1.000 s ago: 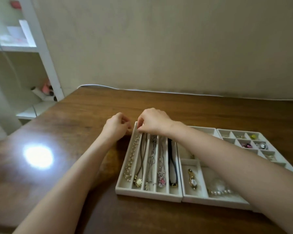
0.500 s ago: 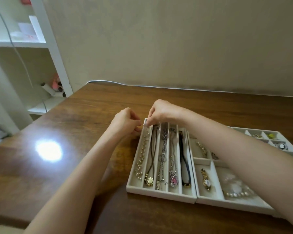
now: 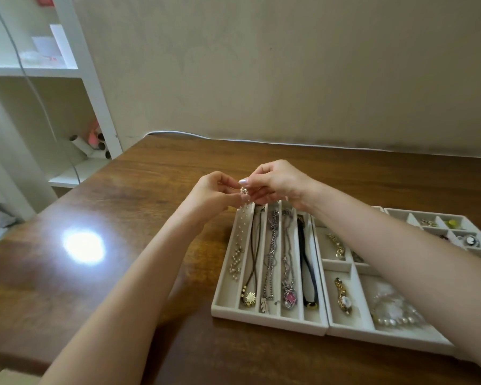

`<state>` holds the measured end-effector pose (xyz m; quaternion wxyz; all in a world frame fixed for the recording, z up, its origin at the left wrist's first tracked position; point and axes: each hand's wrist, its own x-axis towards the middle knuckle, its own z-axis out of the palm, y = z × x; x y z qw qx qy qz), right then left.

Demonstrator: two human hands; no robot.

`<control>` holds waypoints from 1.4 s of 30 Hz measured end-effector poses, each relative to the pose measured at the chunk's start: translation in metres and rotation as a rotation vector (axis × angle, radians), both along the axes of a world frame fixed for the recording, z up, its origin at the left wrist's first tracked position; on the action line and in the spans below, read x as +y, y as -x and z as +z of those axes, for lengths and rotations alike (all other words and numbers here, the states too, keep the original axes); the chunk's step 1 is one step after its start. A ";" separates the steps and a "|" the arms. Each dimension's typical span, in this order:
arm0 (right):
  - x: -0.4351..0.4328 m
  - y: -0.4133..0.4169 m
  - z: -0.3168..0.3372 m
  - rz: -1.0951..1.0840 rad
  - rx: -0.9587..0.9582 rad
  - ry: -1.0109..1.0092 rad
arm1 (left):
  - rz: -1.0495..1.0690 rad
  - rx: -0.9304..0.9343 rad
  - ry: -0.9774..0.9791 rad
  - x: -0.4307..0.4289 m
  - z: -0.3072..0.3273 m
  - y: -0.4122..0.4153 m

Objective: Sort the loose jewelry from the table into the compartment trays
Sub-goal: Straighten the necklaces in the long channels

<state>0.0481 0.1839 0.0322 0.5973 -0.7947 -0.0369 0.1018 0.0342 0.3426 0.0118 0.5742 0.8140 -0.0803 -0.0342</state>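
Note:
My left hand (image 3: 213, 194) and my right hand (image 3: 278, 182) meet just above the far end of the white slotted necklace tray (image 3: 267, 319). Both pinch the upper end of a pearl-bead necklace (image 3: 237, 262), whose length hangs down and lies in the tray's leftmost slot. A small sparkly clasp or bead (image 3: 243, 190) shows between my fingertips. The other slots hold a cord necklace with a daisy pendant (image 3: 250, 297), a silver chain, a pink-stone pendant (image 3: 289, 296) and a black cord necklace (image 3: 307, 270).
Beside it on the right stands a second tray (image 3: 353, 333) with a gold watch (image 3: 343, 298) and a pearl bracelet (image 3: 395, 319). A small-cell tray (image 3: 456, 218) holds earrings and rings at far right. White shelves (image 3: 67, 112) stand left of the brown table (image 3: 122, 245).
Both hands have risen from the tray's far end, lifting the top of the pearl-bead necklace. The view has shifted left, so the trays sit further right.

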 end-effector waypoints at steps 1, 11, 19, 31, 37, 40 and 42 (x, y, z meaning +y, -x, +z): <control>0.000 0.000 0.000 -0.002 0.003 -0.032 | 0.007 -0.008 0.014 0.001 0.000 0.000; -0.001 0.005 0.000 -0.041 0.002 -0.134 | -0.181 0.090 -0.078 0.007 0.006 0.000; -0.006 0.004 -0.002 -0.103 -0.034 -0.199 | -0.105 0.078 -0.119 0.006 0.005 0.001; -0.010 0.013 -0.001 0.057 0.022 -0.207 | 0.063 -0.263 0.182 0.003 0.007 0.001; -0.004 0.019 0.002 0.211 -0.228 0.111 | -0.019 -0.437 0.099 0.000 0.007 0.001; -0.002 0.017 0.004 0.160 -0.293 0.073 | 0.003 -0.518 0.111 0.000 0.007 -0.001; -0.002 0.016 0.007 0.137 -0.324 0.087 | 0.014 -0.548 0.155 0.001 0.009 0.000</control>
